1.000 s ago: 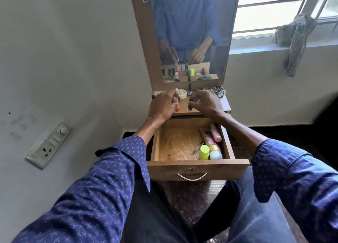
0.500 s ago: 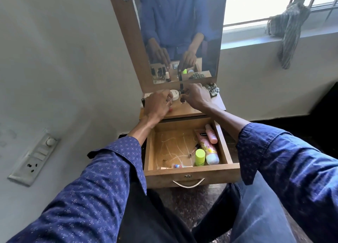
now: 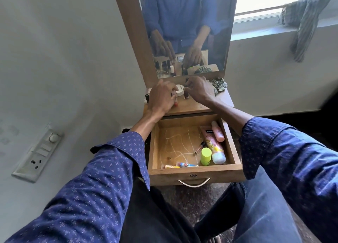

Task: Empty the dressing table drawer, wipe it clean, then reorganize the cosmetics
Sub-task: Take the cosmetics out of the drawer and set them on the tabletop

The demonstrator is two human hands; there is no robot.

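The wooden drawer (image 3: 196,171) is pulled out below the dressing table top (image 3: 192,108). Inside it lie a pink tube (image 3: 213,144), a small pink bottle (image 3: 218,132), a yellow-green capped stick (image 3: 206,156), a thin lip gloss (image 3: 199,147) and small packets (image 3: 181,165) at the front. White streaks mark its floor. Over the table top, my left hand (image 3: 161,98) holds a small red-bottomed bottle (image 3: 176,103). My right hand (image 3: 199,89) pinches the cap of a dark nail polish bottle (image 3: 186,95) standing beside a white round jar (image 3: 180,90).
A mirror (image 3: 186,32) rises behind the table top. A patterned scrunchie (image 3: 219,85) lies at the table's right. Dark small bottles (image 3: 146,97) stand at its left. A switch plate (image 3: 36,153) is on the left wall, and a cloth (image 3: 305,21) hangs at the window sill.
Both hands have moved farther back over the table top with their bottles, toward the mirror. The view has tilted down, showing more of the drawer.
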